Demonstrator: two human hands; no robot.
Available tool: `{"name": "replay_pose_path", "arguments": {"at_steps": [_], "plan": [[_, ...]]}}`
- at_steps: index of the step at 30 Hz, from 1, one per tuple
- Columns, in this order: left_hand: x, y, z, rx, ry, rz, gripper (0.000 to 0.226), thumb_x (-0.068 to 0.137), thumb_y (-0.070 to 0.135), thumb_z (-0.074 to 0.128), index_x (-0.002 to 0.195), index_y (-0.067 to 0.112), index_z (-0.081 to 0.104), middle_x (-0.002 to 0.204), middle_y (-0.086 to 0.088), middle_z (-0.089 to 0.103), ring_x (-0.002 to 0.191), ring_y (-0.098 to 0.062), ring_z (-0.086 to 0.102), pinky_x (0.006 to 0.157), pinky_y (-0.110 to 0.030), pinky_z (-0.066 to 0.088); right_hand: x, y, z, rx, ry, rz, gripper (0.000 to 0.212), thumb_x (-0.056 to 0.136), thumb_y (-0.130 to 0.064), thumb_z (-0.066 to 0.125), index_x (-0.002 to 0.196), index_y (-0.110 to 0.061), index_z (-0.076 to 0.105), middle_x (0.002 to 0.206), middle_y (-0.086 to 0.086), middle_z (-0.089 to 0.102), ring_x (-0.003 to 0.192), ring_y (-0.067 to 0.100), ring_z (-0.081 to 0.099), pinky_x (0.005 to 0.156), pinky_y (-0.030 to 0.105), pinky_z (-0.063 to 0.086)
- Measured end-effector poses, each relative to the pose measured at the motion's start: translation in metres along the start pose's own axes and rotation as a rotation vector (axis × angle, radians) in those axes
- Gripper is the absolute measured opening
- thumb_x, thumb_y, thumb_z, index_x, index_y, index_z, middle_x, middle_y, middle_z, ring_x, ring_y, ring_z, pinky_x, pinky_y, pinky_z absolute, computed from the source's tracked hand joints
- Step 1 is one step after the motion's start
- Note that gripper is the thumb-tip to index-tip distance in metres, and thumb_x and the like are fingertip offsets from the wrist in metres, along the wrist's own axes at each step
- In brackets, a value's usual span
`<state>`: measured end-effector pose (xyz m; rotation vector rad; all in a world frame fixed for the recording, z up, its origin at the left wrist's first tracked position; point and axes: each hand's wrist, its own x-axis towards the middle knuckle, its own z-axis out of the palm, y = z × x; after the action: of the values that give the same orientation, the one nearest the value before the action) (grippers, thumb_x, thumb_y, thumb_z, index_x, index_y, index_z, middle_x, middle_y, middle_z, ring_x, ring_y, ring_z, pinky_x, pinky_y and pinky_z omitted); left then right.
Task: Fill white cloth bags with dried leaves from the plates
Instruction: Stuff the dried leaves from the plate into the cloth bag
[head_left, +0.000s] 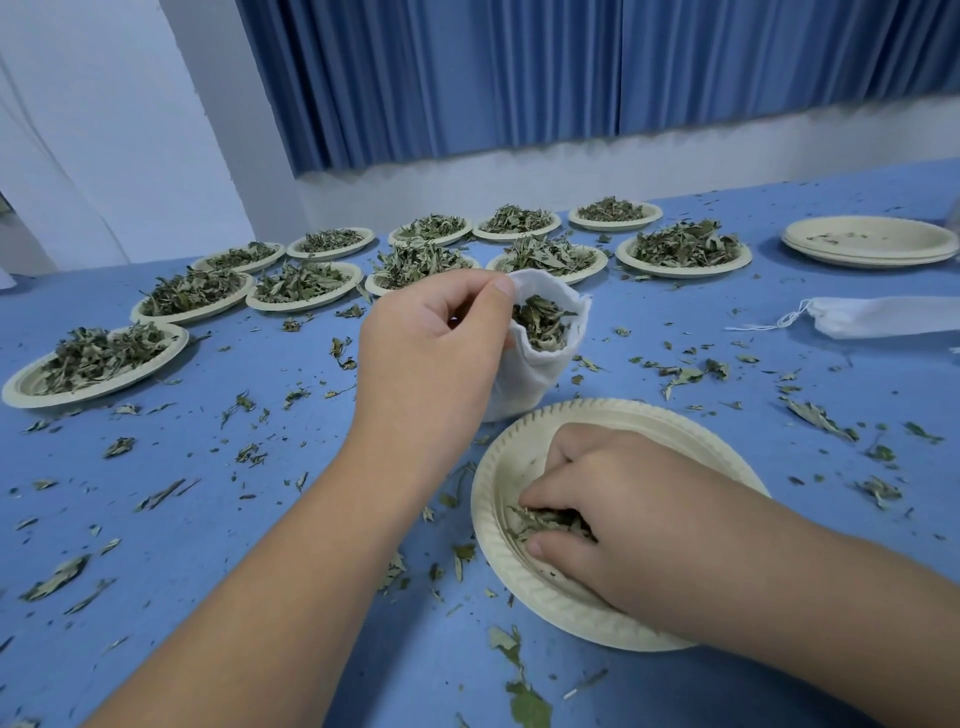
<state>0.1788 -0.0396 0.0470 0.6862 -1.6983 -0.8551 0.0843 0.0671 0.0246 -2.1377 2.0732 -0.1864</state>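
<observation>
My left hand (436, 338) is pinching the white cloth bag (540, 364) open; my right hand (623, 514), five o'clock, is clutching dried leaves (524, 519); tight bunching should avoid spills.

Matt white cloth bag (540, 364); ribbed matt paper plate (498, 478); dry crinkled leaves (545, 519); blue matt table (208, 519).

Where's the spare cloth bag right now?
In the head view, the spare cloth bag lies flat on the table at far right, just in front of the stacked plates.
</observation>
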Motion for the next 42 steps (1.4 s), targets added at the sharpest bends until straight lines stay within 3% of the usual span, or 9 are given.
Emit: {"name": "replay_pose_path", "arguments": {"at_steps": [15,19,23,25,28,32,35,39,42], "plan": [[0.009,-0.009,-0.01,0.161,0.12,0.075,0.026,0.094,0.024,0.058,0.069,0.026,0.066,0.065,0.004,0.06,0.056,0.0,0.044,0.053,-0.017,0.036,0.003,0.003,-0.004,-0.086,0.056,-0.069,0.026,0.09,-0.018,0.047,0.102,-0.02,0.069,0.096,0.001,0.066,0.094,0.019,0.061,0.081,0.035,0.052],[0.014,-0.012,-0.015,0.25,0.194,0.171,0.021,0.095,0.024,0.055,0.081,0.031,0.07,0.067,0.018,0.06,0.07,-0.002,0.053,0.065,-0.016,0.04,0.002,0.007,-0.004,0.016,0.113,-0.052,0.024,0.088,-0.019,0.049,0.099,-0.017,0.07,0.093,0.005,0.068,0.092,0.021,0.062,0.079,0.036,0.052],[0.016,-0.016,-0.018,0.391,0.176,0.245,0.02,0.095,0.019,0.056,0.091,0.016,0.075,0.07,0.016,0.061,0.074,-0.009,0.055,0.068,-0.025,0.045,-0.001,0.017,-0.018,0.271,0.219,0.015,0.018,0.083,-0.023,0.062,0.09,-0.033,0.075,0.083,-0.018,0.07,0.077,0.0,0.063,0.069,0.02,0.052],[0.016,-0.017,-0.017,0.377,0.108,0.163,0.02,0.094,0.018,0.058,0.084,0.019,0.076,0.066,0.007,0.066,0.074,-0.013,0.057,0.066,-0.032,0.046,-0.001,0.023,-0.025,0.386,0.253,0.043,0.016,0.08,-0.025,0.069,0.084,-0.04,0.075,0.077,-0.03,0.067,0.071,-0.008,0.062,0.066,0.012,0.05],[0.013,-0.016,-0.015,0.319,0.001,0.07,0.024,0.093,0.02,0.061,0.072,0.026,0.072,0.064,-0.002,0.065,0.056,-0.015,0.051,0.052,-0.027,0.041,-0.001,0.029,-0.033,0.518,0.295,0.042,0.017,0.077,-0.024,0.074,0.078,-0.041,0.073,0.066,-0.032,0.065,0.062,-0.01,0.061,0.058,0.005,0.045],[0.007,-0.012,-0.011,0.329,-0.094,0.099,0.028,0.093,0.022,0.06,0.074,0.003,0.069,0.059,-0.015,0.057,0.049,-0.009,0.037,0.047,-0.034,0.034,0.002,0.035,-0.035,0.63,0.385,0.05,0.02,0.074,-0.02,0.077,0.082,-0.039,0.072,0.071,-0.017,0.068,0.06,0.005,0.062,0.061,0.019,0.052],[0.004,-0.01,-0.009,0.342,-0.142,0.112,0.03,0.093,0.021,0.06,0.074,-0.001,0.067,0.056,-0.016,0.052,0.047,-0.008,0.031,0.044,-0.027,0.027,0.005,0.034,-0.041,0.693,0.456,0.065,0.017,0.072,-0.014,0.075,0.081,-0.027,0.068,0.07,-0.007,0.068,0.059,0.016,0.061,0.065,0.034,0.054],[0.004,-0.011,-0.007,0.343,-0.142,0.11,0.03,0.093,0.022,0.059,0.075,0.0,0.068,0.055,-0.013,0.052,0.047,-0.008,0.031,0.045,-0.024,0.025,0.01,0.028,-0.054,0.536,0.551,0.068,0.015,0.072,-0.016,0.076,0.07,-0.028,0.066,0.062,-0.014,0.066,0.051,0.001,0.058,0.053,0.013,0.045],[0.004,-0.011,-0.006,0.314,-0.146,0.097,0.029,0.093,0.022,0.059,0.075,0.003,0.07,0.055,-0.011,0.05,0.047,-0.008,0.03,0.045,-0.023,0.025,0.018,0.018,-0.065,0.337,0.511,0.1,0.017,0.075,-0.017,0.071,0.066,-0.031,0.066,0.055,-0.014,0.063,0.054,-0.001,0.058,0.051,0.006,0.04]]}}
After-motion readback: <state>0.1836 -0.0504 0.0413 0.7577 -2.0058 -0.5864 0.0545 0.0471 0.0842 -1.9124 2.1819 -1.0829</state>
